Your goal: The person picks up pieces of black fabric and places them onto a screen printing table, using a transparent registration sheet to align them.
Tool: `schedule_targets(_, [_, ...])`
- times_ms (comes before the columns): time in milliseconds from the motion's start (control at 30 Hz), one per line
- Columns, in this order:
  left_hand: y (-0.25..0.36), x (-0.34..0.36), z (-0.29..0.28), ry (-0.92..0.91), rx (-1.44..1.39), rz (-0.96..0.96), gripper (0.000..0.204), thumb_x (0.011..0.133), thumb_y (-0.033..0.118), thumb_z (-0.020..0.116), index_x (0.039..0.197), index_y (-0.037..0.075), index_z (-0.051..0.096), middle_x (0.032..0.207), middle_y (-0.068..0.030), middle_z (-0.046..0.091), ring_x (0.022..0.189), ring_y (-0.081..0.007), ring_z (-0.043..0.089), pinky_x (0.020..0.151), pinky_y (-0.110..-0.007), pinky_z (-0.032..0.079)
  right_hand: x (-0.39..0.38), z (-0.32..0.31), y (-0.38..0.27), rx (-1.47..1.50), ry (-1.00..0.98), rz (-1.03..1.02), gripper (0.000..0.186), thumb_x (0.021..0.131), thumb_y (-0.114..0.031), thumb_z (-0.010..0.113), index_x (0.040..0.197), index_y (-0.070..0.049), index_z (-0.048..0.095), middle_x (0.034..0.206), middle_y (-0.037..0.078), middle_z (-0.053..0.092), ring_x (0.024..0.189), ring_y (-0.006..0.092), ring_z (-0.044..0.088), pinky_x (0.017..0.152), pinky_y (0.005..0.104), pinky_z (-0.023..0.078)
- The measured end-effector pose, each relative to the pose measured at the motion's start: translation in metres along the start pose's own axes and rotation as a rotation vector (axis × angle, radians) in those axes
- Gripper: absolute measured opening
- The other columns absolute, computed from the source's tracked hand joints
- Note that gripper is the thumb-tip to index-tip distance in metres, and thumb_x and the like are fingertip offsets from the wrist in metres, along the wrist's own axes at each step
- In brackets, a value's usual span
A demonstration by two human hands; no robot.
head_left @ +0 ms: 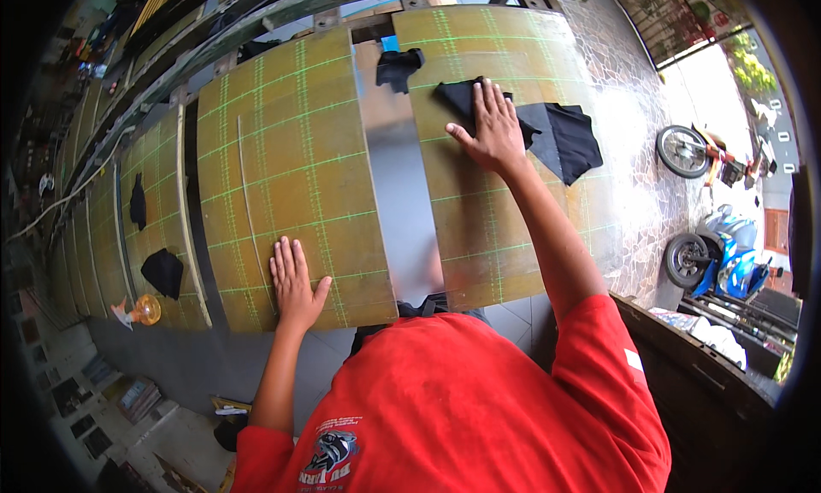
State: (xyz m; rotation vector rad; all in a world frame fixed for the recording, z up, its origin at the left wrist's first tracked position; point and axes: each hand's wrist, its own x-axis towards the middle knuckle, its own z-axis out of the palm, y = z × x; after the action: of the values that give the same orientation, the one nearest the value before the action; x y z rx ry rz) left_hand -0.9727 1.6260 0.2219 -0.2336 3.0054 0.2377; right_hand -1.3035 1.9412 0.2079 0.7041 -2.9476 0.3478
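Note:
My right hand lies flat with fingers spread on a black cloth piece, over the right-hand yellowish board. Beside it, to the right, is a dark cloth piece with a greyer part on its left. Another small black cloth piece sits at the left edge of that board, partly over the gap. Palm down, my left hand rests on the near part of the middle board, its fingers stretched out and nothing in it. Both boards carry green grid lines. A thin pale strip lies on the middle board, just past the left hand.
A gap separates the two boards. Further left, more boards hold black cloth pieces and an orange spray bottle at the near edge. A metal rail runs behind. Motorcycles stand to the right, beyond the stone-patterned floor.

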Motion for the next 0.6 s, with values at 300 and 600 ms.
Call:
schedule_targets(300, [-0.002,-0.002,0.004,0.030,-0.008,-0.001,0.089,0.092,0.054,0.048,0.153,-0.001,0.014,0.159,-0.0247,0.012,0.148,-0.0392,0.011,0.118,-0.053,0.007,-0.094,0.018,-0.192,0.218,-0.144,-0.388,0.111,0.083,-0.082,0.031,0.147,0.008,0.026,0.153,0.031,0.024,0.144,0.0441,0.021,0.117,0.0519,0.016])
schedule_targets(600, [-0.004,-0.003,0.002,0.042,-0.037,-0.016,0.090,0.091,0.056,0.049,0.152,-0.002,0.018,0.158,-0.0243,0.016,0.147,-0.0385,0.013,0.119,-0.052,0.009,-0.035,0.008,-0.091,0.026,-0.088,-0.265,0.103,0.084,-0.075,0.044,0.149,0.003,0.026,0.156,0.023,0.024,0.145,0.0379,0.021,0.119,0.0490,0.015])
